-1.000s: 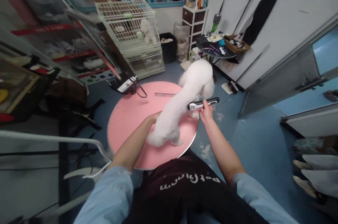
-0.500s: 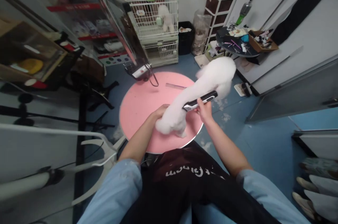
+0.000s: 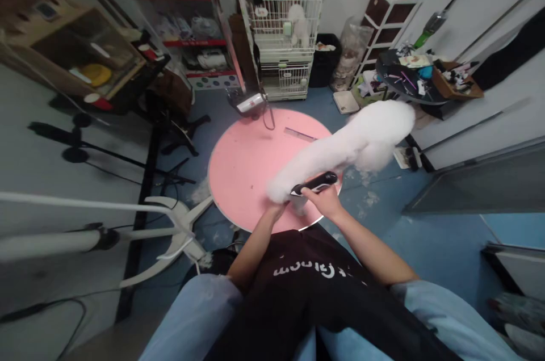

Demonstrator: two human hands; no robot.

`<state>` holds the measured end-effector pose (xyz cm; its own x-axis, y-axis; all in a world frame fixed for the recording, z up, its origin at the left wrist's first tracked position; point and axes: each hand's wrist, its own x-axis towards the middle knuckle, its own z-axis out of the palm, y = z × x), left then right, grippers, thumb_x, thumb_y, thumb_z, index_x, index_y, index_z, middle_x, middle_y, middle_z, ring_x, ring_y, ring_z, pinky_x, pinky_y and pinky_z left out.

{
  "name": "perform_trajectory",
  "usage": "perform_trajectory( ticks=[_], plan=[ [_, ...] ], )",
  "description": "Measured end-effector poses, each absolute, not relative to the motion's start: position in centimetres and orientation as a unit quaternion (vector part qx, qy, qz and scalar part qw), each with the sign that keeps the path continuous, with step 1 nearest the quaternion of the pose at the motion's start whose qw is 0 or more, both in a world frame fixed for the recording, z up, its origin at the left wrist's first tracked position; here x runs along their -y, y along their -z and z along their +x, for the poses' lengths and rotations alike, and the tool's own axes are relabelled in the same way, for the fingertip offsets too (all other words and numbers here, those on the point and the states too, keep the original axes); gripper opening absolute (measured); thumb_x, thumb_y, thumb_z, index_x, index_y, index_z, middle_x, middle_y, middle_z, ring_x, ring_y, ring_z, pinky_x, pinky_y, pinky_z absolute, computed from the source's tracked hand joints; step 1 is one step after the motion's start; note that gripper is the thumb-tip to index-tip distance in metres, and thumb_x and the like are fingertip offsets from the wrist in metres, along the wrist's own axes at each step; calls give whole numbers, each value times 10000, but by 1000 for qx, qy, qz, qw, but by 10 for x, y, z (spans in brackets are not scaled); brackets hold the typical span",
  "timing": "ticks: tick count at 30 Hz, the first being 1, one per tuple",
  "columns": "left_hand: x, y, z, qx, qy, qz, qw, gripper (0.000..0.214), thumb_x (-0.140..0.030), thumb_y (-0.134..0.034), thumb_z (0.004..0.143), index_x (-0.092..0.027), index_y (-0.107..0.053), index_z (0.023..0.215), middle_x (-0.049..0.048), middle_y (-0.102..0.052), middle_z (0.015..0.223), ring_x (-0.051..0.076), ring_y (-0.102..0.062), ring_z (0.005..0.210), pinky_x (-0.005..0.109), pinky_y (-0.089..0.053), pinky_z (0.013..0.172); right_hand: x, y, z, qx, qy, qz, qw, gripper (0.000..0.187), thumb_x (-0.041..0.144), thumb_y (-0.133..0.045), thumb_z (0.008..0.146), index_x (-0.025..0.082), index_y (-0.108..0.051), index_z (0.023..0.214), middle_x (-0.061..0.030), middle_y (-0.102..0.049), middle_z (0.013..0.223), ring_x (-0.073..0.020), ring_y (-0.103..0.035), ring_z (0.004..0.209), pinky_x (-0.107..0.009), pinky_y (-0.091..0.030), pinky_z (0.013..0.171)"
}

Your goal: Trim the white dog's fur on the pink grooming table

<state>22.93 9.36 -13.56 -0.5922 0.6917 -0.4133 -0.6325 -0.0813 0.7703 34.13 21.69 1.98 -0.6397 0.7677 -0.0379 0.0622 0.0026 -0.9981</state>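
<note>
A fluffy white dog [image 3: 317, 159] stands on a round pink table [image 3: 238, 171], its head toward the far right and its rear toward me. My right hand [image 3: 326, 201] is closed around a black-and-white hair clipper [image 3: 317, 183]. The clipper's blade end meets the fur at the dog's hindquarters. My left hand [image 3: 276, 212] is at the dog's rear end, near the hind legs. Its fingers are hidden by the fur, so I cannot see whether they grip. A comb [image 3: 300, 134] lies on the table beyond the dog.
A post with a control box and a looped cord [image 3: 251, 103] rises at the table's far edge. Behind it, a white cage [image 3: 281, 9] holds another white dog. At right, a small black table [image 3: 395, 74] carries grooming tools. Cut fur [image 3: 368, 199] lies on the floor.
My view has shifted, so the scene sits further right. My left hand has gone from the dog's left flank to its rear. The clipper has moved down toward the hindquarters.
</note>
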Motion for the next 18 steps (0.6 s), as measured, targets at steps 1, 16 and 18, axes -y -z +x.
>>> perform_trajectory(
  ticks=[1, 16, 18],
  plan=[
    [-94, 137, 233, -478, -755, 14, 449, 564, -334, -822, 763, -233, -649, 1291, 94, -634, 1453, 326, -535, 1380, 445, -487, 1104, -217, -21, 343, 646, -628, -319, 294, 208, 306, -882, 636, 221, -737, 758, -6, -710, 700, -192, -664, 681, -319, -570, 665],
    [-103, 162, 253, -353, -823, 32, 445, 522, -389, -776, 829, -190, -668, 1299, 85, -653, 1434, 360, -490, 1409, 444, -424, 1150, -194, -35, 339, 757, -518, -247, 313, 277, 377, -888, 652, 258, -702, 820, -24, -722, 845, -234, -674, 824, -399, -568, 857],
    [-100, 164, 252, -360, -814, 57, 453, 564, -405, -823, 778, -165, -681, 1268, 117, -651, 1432, 373, -488, 1413, 463, -386, 1183, -190, -28, 342, 787, -507, -221, 273, 305, 370, -913, 627, 260, -710, 826, -24, -721, 824, -239, -677, 790, -401, -576, 812]
  ],
)
